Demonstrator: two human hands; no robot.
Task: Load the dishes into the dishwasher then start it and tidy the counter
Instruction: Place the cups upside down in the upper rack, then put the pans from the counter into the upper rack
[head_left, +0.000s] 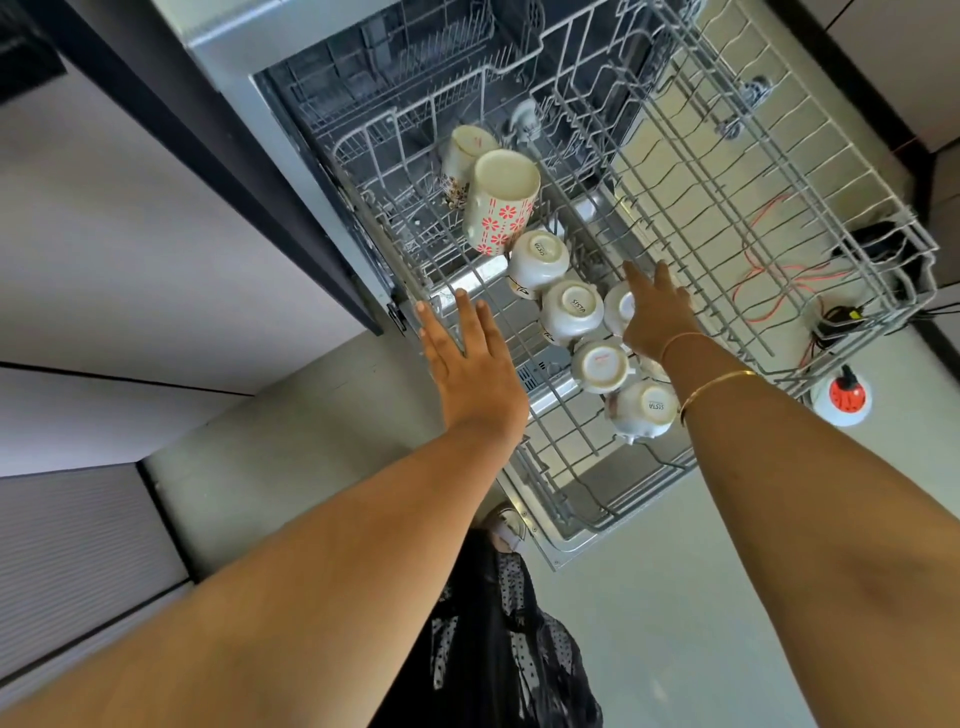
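**Hands Over a Rack of Upturned Cups**

Both hands hang released, fingers straight, grasping nothing. The left hand (470, 358) lies flat over the left edge of the pulled-out rack (893, 202). The right hand (657, 312) is over a row of small white cups (571, 312), hiding part of one; contact cannot be told. Farther in, a red-flowered mug (501, 202) stands upside down before the open dishwasher (363, 67).

mug (500, 203): cream, red flowers | cups (571, 312): white | rack (779, 171): grey
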